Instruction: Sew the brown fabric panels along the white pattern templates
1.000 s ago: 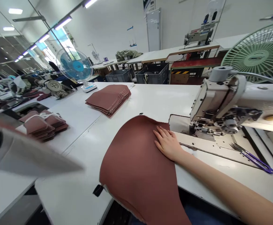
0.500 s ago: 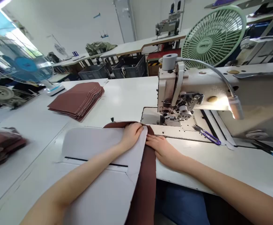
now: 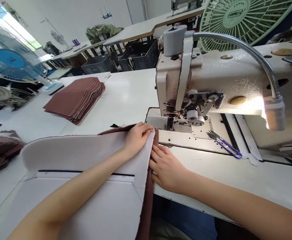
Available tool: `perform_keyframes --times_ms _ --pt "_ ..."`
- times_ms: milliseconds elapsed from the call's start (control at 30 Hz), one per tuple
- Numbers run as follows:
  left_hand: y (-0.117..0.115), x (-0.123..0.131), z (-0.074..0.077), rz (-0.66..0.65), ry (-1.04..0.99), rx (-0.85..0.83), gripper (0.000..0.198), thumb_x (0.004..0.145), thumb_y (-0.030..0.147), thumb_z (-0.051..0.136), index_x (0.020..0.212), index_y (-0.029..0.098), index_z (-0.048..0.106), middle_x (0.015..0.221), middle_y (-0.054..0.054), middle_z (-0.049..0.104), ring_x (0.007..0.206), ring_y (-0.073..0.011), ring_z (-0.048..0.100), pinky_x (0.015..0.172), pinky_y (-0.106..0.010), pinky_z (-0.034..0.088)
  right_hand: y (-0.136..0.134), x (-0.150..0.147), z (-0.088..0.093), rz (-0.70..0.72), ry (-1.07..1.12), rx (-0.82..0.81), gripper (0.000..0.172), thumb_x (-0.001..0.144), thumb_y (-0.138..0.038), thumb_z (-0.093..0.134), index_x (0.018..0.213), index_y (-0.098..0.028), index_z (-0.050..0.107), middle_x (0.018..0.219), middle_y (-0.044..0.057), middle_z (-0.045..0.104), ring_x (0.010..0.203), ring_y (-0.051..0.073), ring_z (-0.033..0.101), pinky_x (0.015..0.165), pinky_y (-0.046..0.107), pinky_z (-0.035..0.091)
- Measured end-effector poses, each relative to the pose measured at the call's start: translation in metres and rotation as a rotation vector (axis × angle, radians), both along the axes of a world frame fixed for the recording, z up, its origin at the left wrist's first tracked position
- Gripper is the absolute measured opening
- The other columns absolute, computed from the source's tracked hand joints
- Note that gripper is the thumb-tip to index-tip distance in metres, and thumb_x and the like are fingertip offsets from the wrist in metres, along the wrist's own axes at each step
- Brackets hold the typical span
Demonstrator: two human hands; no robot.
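A large white-backed panel point(image 3: 93, 203) with a black-edged slot lies over brown fabric point(image 3: 146, 210) in front of the sewing machine point(image 3: 177, 83). My left hand point(image 3: 135, 140) is closed on the panel's upper right corner, thumb and fingers pinching the edges. Against the panel's right edge, just below that corner, my right hand point(image 3: 167, 168) has its fingers curled on the brown fabric; its thumb is hidden. The corner lies just left of and in front of the needle area, apart from the presser foot.
Purple-handled thread snips point(image 3: 224, 145) lie right of the needle area. A stack of brown fabric pieces point(image 3: 73, 98) sits at the back left, with a bundle of brown pieces point(image 3: 2, 150) nearer. A lit lamp point(image 3: 273, 113) hangs by the machine; a green fan point(image 3: 236, 23) stands behind.
The view has come closer to the machine. The panel's corner, with both hands on it, has shifted slightly left, and more of the panel's left side lies spread out. My right fingers are more curled.
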State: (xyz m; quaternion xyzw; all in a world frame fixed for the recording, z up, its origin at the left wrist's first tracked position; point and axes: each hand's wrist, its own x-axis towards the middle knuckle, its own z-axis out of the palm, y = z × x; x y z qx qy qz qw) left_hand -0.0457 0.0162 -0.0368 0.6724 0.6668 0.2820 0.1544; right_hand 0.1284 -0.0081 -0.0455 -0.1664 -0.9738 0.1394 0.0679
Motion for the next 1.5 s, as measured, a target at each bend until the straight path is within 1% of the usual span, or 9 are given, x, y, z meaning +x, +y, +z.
perform_keyframes --times_ms 133,267,367,533,733,867,967,1233,1500 --pt "0.004 0.004 -0.001 0.021 0.081 0.029 0.018 0.081 0.006 0.052 0.084 0.019 0.064 0.084 -0.001 0.061 0.082 -0.0168 0.059 0.074 -0.027 0.049 -0.004 -0.001 -0.003 0.010 0.024 -0.001 0.044 0.085 -0.041 0.053 0.109 -0.006 0.066 0.112 0.020 0.065 0.122 0.033 0.046 0.111 0.049 0.026" --pt "0.003 0.000 -0.003 -0.143 0.244 0.039 0.021 0.091 0.016 0.047 0.094 0.019 0.068 0.089 -0.004 0.060 0.081 -0.0166 0.059 0.074 -0.028 0.049 -0.005 -0.002 -0.004 0.006 0.049 -0.001 0.039 0.088 -0.038 0.050 0.105 -0.008 0.068 0.106 0.016 0.068 0.116 0.031 0.050 0.110 0.047 0.027" --pt "-0.002 -0.004 -0.003 -0.287 0.421 0.095 0.027 0.096 0.023 0.041 0.105 0.017 0.066 0.098 -0.007 0.059 0.091 -0.0198 0.056 0.081 -0.032 0.050 -0.005 -0.002 -0.004 0.014 0.074 0.010 0.039 0.088 -0.040 0.050 0.103 -0.009 0.068 0.104 0.015 0.068 0.112 0.030 0.052 0.110 0.048 0.028" --pt "-0.010 -0.010 -0.005 -0.385 0.398 0.193 0.030 0.096 0.015 0.039 0.119 0.015 0.057 0.108 -0.009 0.059 0.102 -0.0200 0.052 0.091 -0.034 0.049 -0.004 -0.002 -0.007 0.001 0.121 0.037 0.040 0.087 -0.039 0.050 0.107 -0.008 0.067 0.107 0.016 0.068 0.115 0.030 0.050 0.108 0.047 0.031" --pt "-0.010 -0.018 -0.005 -0.375 0.414 0.187 0.028 0.095 0.013 0.040 0.116 0.011 0.059 0.105 -0.010 0.060 0.099 -0.0210 0.053 0.088 -0.035 0.050 -0.004 -0.002 -0.010 -0.009 0.151 0.066 0.046 0.086 -0.040 0.051 0.114 -0.005 0.063 0.118 0.019 0.063 0.122 0.033 0.045 0.108 0.049 0.029" --pt "-0.005 -0.012 -0.004 -0.361 0.367 0.223 0.027 0.095 0.012 0.041 0.114 0.015 0.060 0.101 -0.008 0.061 0.095 -0.0201 0.054 0.084 -0.034 0.051 -0.004 -0.002 -0.009 -0.022 0.150 0.055 0.043 0.088 -0.039 0.049 0.112 -0.007 0.065 0.112 0.017 0.066 0.120 0.032 0.048 0.109 0.049 0.028" --pt "-0.001 -0.009 -0.004 -0.395 0.374 0.220 0.027 0.094 0.012 0.042 0.115 0.015 0.060 0.103 -0.008 0.062 0.095 -0.0205 0.054 0.085 -0.036 0.051 -0.005 -0.003 -0.009 -0.028 0.153 0.033 0.041 0.088 -0.039 0.048 0.109 -0.009 0.066 0.107 0.015 0.068 0.116 0.030 0.050 0.109 0.048 0.029" --pt "0.001 -0.009 -0.007 -0.418 0.342 0.229 0.029 0.093 0.008 0.042 0.117 0.015 0.059 0.104 -0.008 0.062 0.097 -0.0206 0.054 0.085 -0.036 0.052 -0.005 -0.005 -0.010 -0.026 0.129 0.014 0.040 0.086 -0.040 0.052 0.107 -0.009 0.068 0.107 0.015 0.068 0.113 0.031 0.051 0.109 0.049 0.029" --pt "0.002 -0.008 -0.008 -0.421 0.354 0.264 0.030 0.094 0.010 0.041 0.117 0.016 0.059 0.103 -0.008 0.062 0.097 -0.0215 0.055 0.083 -0.038 0.054 -0.008 -0.008 -0.008 -0.017 0.066 0.064 0.031 0.085 -0.029 0.056 0.106 -0.010 0.068 0.103 0.015 0.069 0.112 0.031 0.052 0.105 0.049 0.033"
